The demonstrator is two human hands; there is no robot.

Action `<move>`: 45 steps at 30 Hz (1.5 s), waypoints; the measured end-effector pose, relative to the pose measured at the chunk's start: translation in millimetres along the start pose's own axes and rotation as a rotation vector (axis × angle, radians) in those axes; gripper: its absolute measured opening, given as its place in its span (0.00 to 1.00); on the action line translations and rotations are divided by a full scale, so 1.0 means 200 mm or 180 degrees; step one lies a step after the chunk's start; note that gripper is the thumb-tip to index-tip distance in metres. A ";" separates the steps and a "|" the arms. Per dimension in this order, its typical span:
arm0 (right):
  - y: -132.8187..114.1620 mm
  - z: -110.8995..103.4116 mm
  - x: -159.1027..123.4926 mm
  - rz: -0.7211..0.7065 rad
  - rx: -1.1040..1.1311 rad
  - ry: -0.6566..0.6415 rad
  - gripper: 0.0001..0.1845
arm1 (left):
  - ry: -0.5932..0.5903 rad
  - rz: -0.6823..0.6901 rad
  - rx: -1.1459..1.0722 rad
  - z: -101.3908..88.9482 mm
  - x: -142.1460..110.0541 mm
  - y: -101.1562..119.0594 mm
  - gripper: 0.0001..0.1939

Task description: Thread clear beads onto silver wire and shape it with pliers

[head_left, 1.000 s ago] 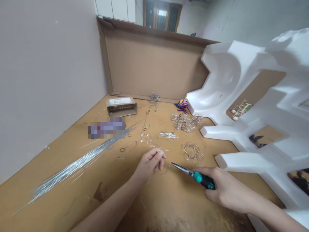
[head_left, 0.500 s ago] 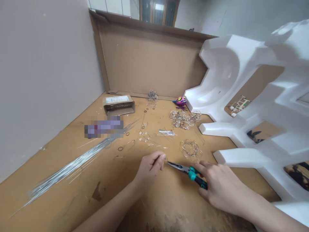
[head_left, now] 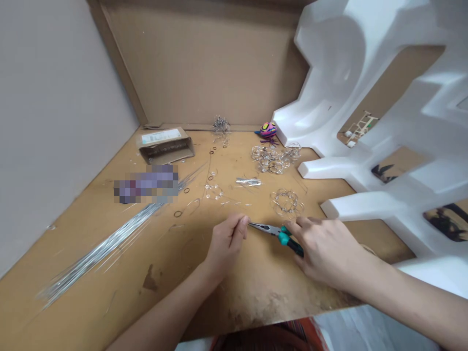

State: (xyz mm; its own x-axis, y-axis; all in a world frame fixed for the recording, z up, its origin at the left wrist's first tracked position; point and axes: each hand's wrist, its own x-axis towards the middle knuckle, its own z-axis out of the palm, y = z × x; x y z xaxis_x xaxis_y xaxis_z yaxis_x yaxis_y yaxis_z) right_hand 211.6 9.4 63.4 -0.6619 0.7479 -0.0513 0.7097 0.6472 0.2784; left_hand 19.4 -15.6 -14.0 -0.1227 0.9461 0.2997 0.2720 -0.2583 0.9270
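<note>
Near the front of the table, my left hand (head_left: pixel 226 241) is closed, thumb and finger pinching a thin piece of wire that barely shows. My right hand (head_left: pixel 325 251) wraps round the teal and black handles of long-nose pliers (head_left: pixel 270 229). Their jaws point left and meet my left fingertips; the jaws look nearly closed, and what lies between them is too small to make out. Just beyond the pliers lies a ring of wire loops with clear beads (head_left: pixel 287 201). Short cut wires (head_left: pixel 248 182) and a ring of loose clear beads (head_left: pixel 214 191) lie farther back.
A long bundle of silvery wires (head_left: pixel 109 243) runs along the left. Behind it are a blurred purple item (head_left: pixel 146 184) and an open cardboard box (head_left: pixel 166 146). Beaded wire pieces (head_left: pixel 272 158) and a colourful ball-like object (head_left: pixel 268 129) sit at the back. White foam packing (head_left: pixel 343 204) borders the right.
The view has tipped downward, bringing the table's front edge into sight. Both hands stay together, and the plier tips now sit closer against my left fingertips, where the curved wire showed before.
</note>
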 end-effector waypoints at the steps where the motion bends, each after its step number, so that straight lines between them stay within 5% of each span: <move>1: 0.00 0.01 0.00 -0.0019 -0.0006 0.0030 0.12 | 0.0005 0.0000 -0.0012 0.00 0.00 0.00 0.12; 12: 0.04 0.05 0.04 0.0007 0.0523 -0.0184 0.19 | 0.0166 -0.0340 -0.0362 -0.02 0.03 -0.01 0.11; 20: 0.16 0.08 0.02 -0.0117 0.2616 -0.1022 0.21 | -0.0302 -0.1292 -0.2346 -0.04 0.09 -0.05 0.11; 28: 0.14 0.12 0.05 -0.0385 0.3950 -0.1490 0.13 | -0.0492 -0.1524 -0.2974 -0.05 0.10 -0.03 0.09; 31: 0.13 0.12 0.05 -0.0358 0.3548 -0.1427 0.14 | -0.0508 -0.1405 -0.2631 -0.05 0.09 -0.04 0.10; 38: 0.09 0.05 -0.01 0.0047 0.1043 -0.0251 0.21 | 0.0051 -0.0662 -0.0743 -0.03 0.04 0.00 0.11; 45: 0.04 0.01 -0.01 0.0149 0.0408 -0.0175 0.19 | 0.0097 -0.0270 -0.0348 -0.01 0.02 0.00 0.10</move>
State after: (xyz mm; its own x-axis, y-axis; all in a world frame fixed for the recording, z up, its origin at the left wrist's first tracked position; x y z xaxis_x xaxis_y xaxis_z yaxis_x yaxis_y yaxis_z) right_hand 218.8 14.1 63.0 -0.6156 0.7824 -0.0945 0.7668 0.6223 0.1571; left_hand 16.6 -12.7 -11.6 -0.1702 0.9595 0.2243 0.1539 -0.1989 0.9679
